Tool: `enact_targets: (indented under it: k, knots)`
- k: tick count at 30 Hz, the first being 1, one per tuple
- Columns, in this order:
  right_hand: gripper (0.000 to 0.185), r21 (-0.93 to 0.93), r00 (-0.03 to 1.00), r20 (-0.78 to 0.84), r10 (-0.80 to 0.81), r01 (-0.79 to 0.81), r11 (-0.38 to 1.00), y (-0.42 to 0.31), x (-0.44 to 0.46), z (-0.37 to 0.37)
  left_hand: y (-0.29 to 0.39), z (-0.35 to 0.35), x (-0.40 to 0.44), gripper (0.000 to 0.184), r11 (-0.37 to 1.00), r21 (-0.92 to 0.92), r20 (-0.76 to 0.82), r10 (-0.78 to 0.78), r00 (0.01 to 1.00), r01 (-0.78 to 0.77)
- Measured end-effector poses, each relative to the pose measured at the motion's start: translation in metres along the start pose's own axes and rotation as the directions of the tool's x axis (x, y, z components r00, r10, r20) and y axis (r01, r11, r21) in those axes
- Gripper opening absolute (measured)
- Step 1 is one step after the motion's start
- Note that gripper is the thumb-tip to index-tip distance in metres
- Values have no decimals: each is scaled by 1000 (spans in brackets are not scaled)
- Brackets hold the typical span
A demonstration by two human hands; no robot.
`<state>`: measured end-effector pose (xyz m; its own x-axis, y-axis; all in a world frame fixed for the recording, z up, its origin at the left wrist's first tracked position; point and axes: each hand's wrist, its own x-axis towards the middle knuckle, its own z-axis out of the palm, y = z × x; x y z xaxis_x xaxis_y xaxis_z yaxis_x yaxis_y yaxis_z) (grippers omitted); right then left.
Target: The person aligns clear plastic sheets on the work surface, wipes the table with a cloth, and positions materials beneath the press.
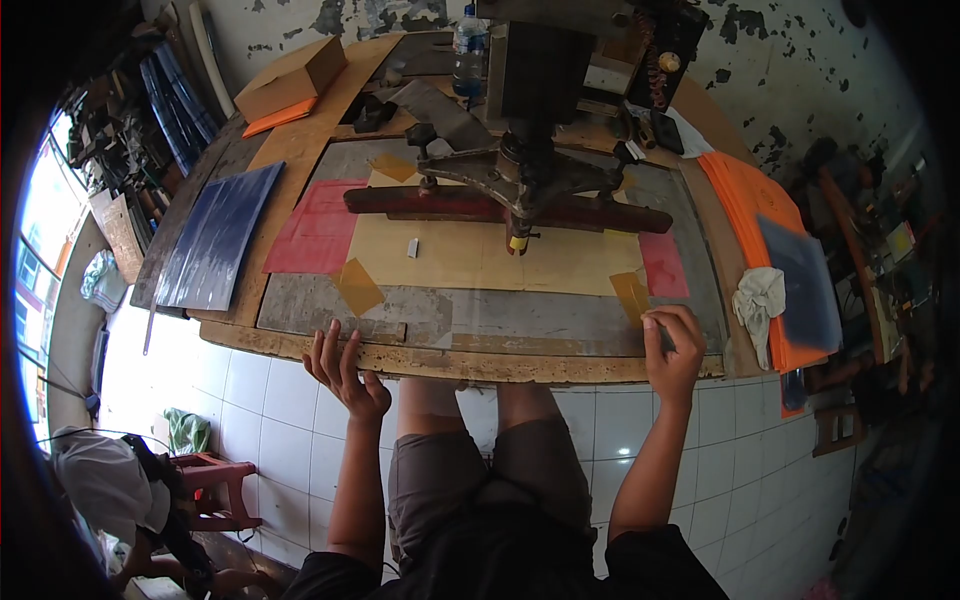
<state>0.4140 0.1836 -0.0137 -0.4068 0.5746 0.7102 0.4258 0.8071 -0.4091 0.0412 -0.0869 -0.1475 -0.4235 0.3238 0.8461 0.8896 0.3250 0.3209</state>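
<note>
My left hand (345, 372) rests on the front wooden edge (480, 366) of the worktable, fingers spread and holding nothing. At the right, the fingertips of my right hand (675, 345) are pinched at the lower corner of a piece of brown tape (630, 297). That tape lies over the edge of a long cream sheet (450, 255) on the grey metal bed. Another brown tape piece (357, 288) sits at the sheet's left front corner. Above the sheet spans a press head (520, 205) with a dark red bar. A small white piece (412, 248) lies on the sheet.
Pink sheets (315, 228) lie by the cream sheet. A stack of clear plastic sheets (222, 240) is at the left, with a cardboard box (292, 80) behind. Orange folders (755, 205) and a white cloth (758, 305) are at the right. A red stool (215, 490) stands lower left.
</note>
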Motion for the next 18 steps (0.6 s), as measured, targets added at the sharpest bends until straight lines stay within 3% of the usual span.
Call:
enact_targets:
  k: [18]
  knots:
    - [7,18,999,13,44,-44,999,4,-3,2,-1,1,-1,58,1000,12,-3,1,1000,-1]
